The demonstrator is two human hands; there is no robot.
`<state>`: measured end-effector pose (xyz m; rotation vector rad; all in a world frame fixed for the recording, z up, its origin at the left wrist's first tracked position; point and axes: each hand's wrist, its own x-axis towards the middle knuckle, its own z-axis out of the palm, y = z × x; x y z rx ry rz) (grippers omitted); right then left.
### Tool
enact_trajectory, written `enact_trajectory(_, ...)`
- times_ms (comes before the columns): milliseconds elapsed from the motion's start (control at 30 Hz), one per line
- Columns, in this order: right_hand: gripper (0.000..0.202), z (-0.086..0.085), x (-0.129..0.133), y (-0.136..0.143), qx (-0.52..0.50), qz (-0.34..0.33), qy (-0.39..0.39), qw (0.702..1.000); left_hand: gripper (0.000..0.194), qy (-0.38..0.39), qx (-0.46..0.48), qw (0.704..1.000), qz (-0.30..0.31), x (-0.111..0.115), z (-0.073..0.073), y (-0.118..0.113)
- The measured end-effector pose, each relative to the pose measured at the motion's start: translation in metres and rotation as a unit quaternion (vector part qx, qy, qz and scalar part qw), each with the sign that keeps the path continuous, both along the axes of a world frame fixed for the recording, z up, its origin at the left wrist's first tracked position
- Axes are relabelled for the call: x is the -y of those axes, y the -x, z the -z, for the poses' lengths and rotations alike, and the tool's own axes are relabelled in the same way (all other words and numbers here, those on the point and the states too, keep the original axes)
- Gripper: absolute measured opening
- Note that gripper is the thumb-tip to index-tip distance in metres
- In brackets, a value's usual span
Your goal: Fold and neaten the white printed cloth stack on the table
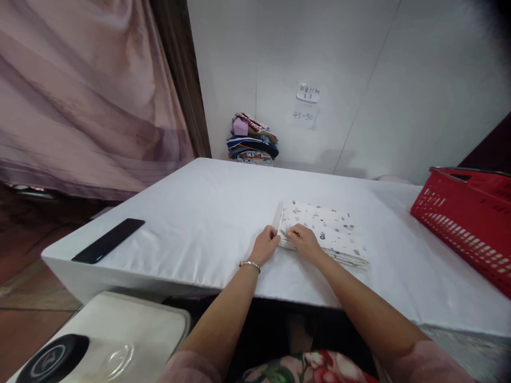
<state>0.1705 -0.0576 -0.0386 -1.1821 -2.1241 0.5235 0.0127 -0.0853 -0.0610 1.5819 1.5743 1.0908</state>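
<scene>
White cloth covers the table (207, 213), on which a folded patterned fabric (323, 231) is laid near its front edge; its near-left corner is pinched by the closed fingers of the left hand (265, 246) and right hand (304, 239)

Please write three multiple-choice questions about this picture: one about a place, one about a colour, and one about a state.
1. Where does the basket stand?
A. right side of the table
B. on the floor
C. against the curtain

2. What colour is the basket?
A. blue
B. red
C. green

3. How does the patterned cloth lie?
A. hanging
B. crumpled
C. folded flat

Answers:
1 A: the basket rests on the table at its right side.
2 B: its plastic mesh is red.
3 C: the patterned cloth lies folded flat, the left hand and right hand at its near corner.
</scene>
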Motion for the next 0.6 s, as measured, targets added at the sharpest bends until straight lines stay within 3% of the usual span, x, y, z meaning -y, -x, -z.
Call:
enact_trajectory(233,0.016,0.0005,0.0056,0.0047,0.030,-0.049,-0.032,0.998,0.005,-0.011,0.005,1.000,0.002,0.0011,-0.0038,0.0002)
enact_trajectory(600,0.006,0.0007,0.0058,0.0065,0.104,-0.021,-0.032,0.994,0.009,-0.020,0.029,0.999,0.029,-0.0020,0.0044,0.0043)
